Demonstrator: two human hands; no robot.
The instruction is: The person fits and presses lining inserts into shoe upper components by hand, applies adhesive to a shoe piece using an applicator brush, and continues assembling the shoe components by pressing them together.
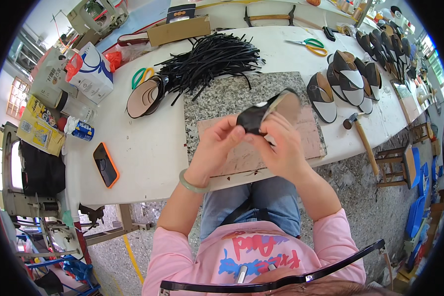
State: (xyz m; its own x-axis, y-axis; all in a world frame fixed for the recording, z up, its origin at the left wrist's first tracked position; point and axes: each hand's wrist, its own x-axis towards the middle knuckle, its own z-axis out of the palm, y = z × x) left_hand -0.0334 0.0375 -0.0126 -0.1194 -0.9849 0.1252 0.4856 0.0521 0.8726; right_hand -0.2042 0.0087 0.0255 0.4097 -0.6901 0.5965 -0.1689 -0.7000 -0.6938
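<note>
Between both hands is a black shoe upper (pixel 254 117) with a pale lining, held tilted above the work slab. My left hand (pixel 216 142) pinches its near left edge between thumb and fingers. On the other side, my right hand (pixel 282 147) grips the same piece, its fingers curled over the pale part. Some of the upper is hidden by my fingers, and its far end is blurred. Beneath lie a speckled granite slab (pixel 286 84) and a pinkish board (pixel 307 135). A large heap of black strips (pixel 209 59) rests just beyond the slab.
Nested shoe uppers (pixel 138 102) and green-orange scissors (pixel 142 77) sit left of the strips. An orange-cased phone (pixel 106 165) lies nearer me. At right are black-and-white shoe uppers (pixel 322 98), a hammer (pixel 362 140) and more scissors (pixel 311 46). A cardboard box (pixel 178 31) stands behind.
</note>
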